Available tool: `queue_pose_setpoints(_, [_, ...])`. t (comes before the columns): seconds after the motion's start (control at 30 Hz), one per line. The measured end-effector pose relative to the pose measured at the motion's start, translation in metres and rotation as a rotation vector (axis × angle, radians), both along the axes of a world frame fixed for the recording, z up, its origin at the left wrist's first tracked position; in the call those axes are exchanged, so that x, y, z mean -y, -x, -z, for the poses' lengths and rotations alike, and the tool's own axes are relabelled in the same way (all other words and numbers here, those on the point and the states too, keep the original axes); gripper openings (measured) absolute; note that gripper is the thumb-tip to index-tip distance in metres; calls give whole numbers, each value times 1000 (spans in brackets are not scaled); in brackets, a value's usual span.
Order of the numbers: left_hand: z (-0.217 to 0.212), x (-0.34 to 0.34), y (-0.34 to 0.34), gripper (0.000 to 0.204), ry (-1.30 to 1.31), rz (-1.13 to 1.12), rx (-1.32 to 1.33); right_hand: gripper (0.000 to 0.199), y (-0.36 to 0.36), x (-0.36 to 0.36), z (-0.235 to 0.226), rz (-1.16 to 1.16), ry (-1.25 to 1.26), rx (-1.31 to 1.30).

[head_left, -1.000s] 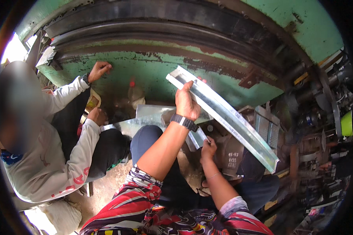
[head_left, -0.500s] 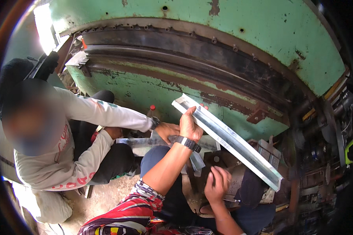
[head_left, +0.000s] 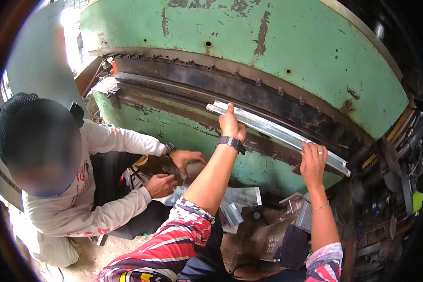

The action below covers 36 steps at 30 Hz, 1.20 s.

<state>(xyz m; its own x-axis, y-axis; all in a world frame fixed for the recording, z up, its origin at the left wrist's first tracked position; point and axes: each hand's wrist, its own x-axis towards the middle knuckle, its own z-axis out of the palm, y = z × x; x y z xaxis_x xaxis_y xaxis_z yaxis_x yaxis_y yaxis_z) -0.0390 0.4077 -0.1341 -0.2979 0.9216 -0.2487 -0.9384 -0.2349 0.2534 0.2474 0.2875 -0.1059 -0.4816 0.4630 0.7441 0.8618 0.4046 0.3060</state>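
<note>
A long, shiny metal channel point(head_left: 278, 131) slants from upper left to lower right, in front of the dark bending edge of a green press point(head_left: 174, 88). My left hand point(head_left: 231, 126) is closed round it near its left end, thumb on top and a dark watch on the wrist. Toward the other end my right hand point(head_left: 313, 164) grips the channel, fingers bent over its near side. Whether the channel touches the press, I cannot tell.
At the left a co-worker in a white sweatshirt point(head_left: 113, 211) sits close to my left arm, both hands low before the press. Below lie a flat metal sheet point(head_left: 249, 195), a bent metal piece point(head_left: 231, 215) and a dark cloth point(head_left: 293, 246). Machine parts point(head_left: 385, 188) crowd the right.
The channel has gone up toward the press and lies at a flatter slant. My right hand, empty before, has risen and taken hold of it. The co-worker's hands have moved left.
</note>
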Motion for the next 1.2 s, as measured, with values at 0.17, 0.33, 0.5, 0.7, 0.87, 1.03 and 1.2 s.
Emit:
queue_pose_setpoints(0.17, [3,-9,0,54,67,13,-363,36,-12,-61,0,-88,48,-16])
queue_pose_setpoints(0.33, [-3,-28,9,58,224,-330,-612,33,5,-98,6,-57,97,-35])
queue_pose_setpoints(0.5, [24,-22,6,76,103,-70,-566,31,-2,-90,38,-66,152,-125])
queue_pose_setpoints(0.7, [29,-25,-1,38,42,56,-412,27,-5,-105,29,-91,253,-159])
queue_pose_setpoints(0.87, [30,-18,-12,37,53,85,-406,27,-13,-107,28,-59,300,-143])
queue_pose_setpoints(1.03, [31,-15,-17,35,-21,214,-423,31,-13,-106,24,-12,322,-157])
queue_pose_setpoints(1.2, [32,-12,-27,28,-60,262,-425,33,-9,-100,21,6,303,-157])
